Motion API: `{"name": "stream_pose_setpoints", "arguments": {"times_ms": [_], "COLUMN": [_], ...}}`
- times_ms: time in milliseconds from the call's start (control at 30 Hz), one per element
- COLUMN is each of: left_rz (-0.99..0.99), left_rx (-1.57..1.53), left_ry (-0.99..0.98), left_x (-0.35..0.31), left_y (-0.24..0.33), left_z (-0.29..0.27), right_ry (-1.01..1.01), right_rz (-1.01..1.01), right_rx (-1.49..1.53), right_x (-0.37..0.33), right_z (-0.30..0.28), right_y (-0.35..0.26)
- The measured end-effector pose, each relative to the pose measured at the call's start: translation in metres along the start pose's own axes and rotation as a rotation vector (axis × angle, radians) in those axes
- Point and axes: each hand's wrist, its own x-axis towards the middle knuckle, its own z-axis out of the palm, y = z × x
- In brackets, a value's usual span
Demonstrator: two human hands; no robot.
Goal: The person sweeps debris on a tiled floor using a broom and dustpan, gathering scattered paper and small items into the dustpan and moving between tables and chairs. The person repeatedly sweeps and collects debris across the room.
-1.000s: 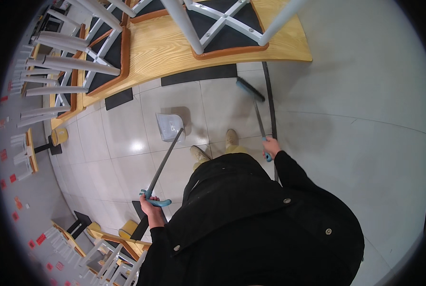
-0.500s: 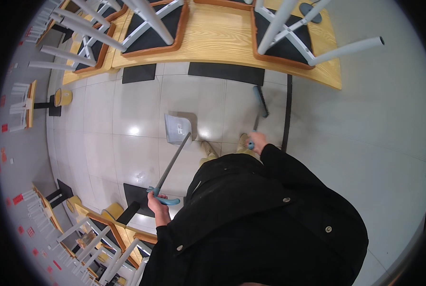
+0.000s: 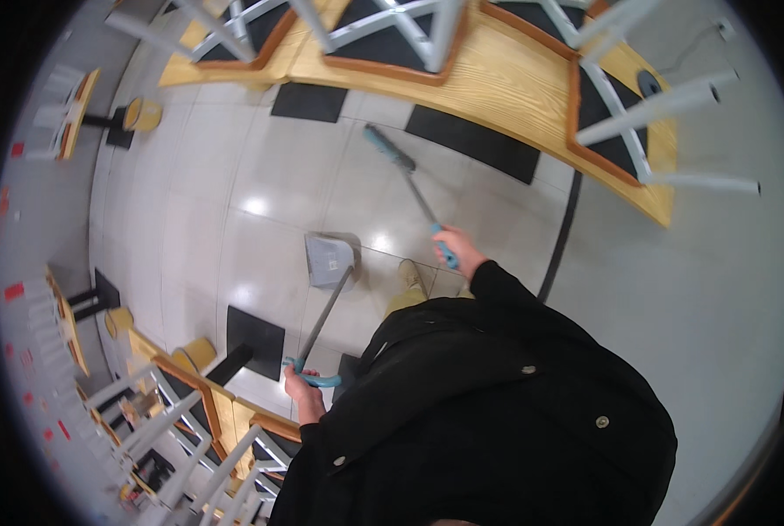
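Note:
My left hand (image 3: 303,386) is closed round the blue handle of a long-handled dustpan. The dustpan (image 3: 328,261) has a grey pole and a pale, translucent scoop, which is at the tiled floor ahead of my feet. In my right hand (image 3: 458,249) is a broom, gripped near the blue end of its grey stick. The broom's blue head with dark bristles (image 3: 390,146) points away from me, beyond the dustpan and near the dark plates under the far table. Whether the bristles touch the floor I cannot tell.
A long wooden table (image 3: 497,79) crosses the far side, carrying upturned stools with white legs (image 3: 392,35). More tables with stools stand at the lower left, by a yellow bin (image 3: 194,354) and a black table base (image 3: 256,342). A dark strip (image 3: 562,237) runs along the floor at right.
The broom has swung left and away from me, from the right side to beyond the dustpan. My right hand shifted slightly left. The view has turned, and one foot has moved.

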Motion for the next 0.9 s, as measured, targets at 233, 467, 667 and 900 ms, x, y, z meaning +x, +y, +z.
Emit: {"name": "stream_pose_setpoints", "arguments": {"times_ms": [233, 467, 667, 900], "left_rz": [-0.043, -0.078, -0.147, -0.201], "left_rx": [-0.114, -0.230, -0.311, -0.389], "left_ry": [0.096, 0.142, 0.240, 0.331], "left_x": [0.022, 0.037, 0.038, 0.020], "left_y": [0.000, -0.012, -0.019, -0.021], "left_z": [-0.023, -0.028, -0.033, -0.030], "right_ry": [0.138, -0.393, -0.135, 0.013], "right_rz": [0.169, 0.298, 0.463, -0.117], "right_rx": [0.069, 0.175, 0.297, -0.497], "right_x": [-0.013, 0.080, 0.082, 0.153], "right_z": [-0.005, 0.047, 0.101, 0.108], "right_y": [0.025, 0.075, -0.016, -0.092]}}
